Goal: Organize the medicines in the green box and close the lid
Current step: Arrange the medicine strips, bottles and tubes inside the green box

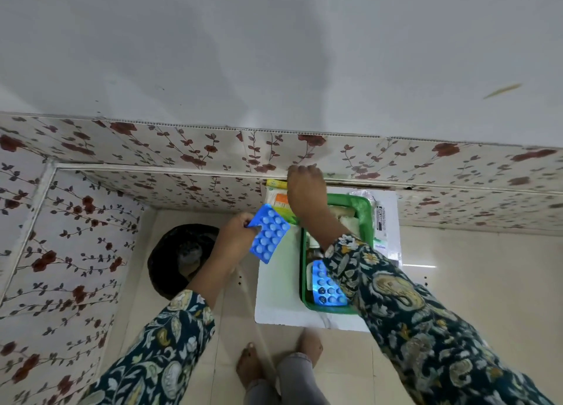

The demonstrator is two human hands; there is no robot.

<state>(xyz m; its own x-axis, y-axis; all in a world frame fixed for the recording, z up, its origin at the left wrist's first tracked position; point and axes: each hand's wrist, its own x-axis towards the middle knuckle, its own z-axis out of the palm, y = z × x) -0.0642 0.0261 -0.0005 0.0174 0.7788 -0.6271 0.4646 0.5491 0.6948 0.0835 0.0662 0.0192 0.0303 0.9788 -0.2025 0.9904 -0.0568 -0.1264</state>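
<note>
Sorting the strips calls for laying each one flat in the green box, which sits open on the white desk. The left hand has its grip clamped on one corner of a blue blister strip, held beside the box. The right hand reaches to the yellow packet; whether its grip has closed cannot be told. A second blue strip lies inside.

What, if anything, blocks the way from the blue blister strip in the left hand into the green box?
The right forearm crosses the green box, covering its middle. The blue blister strip, pinched by the left hand, hangs left of the box; the near end, holding another blue strip, looks reachable.
</note>
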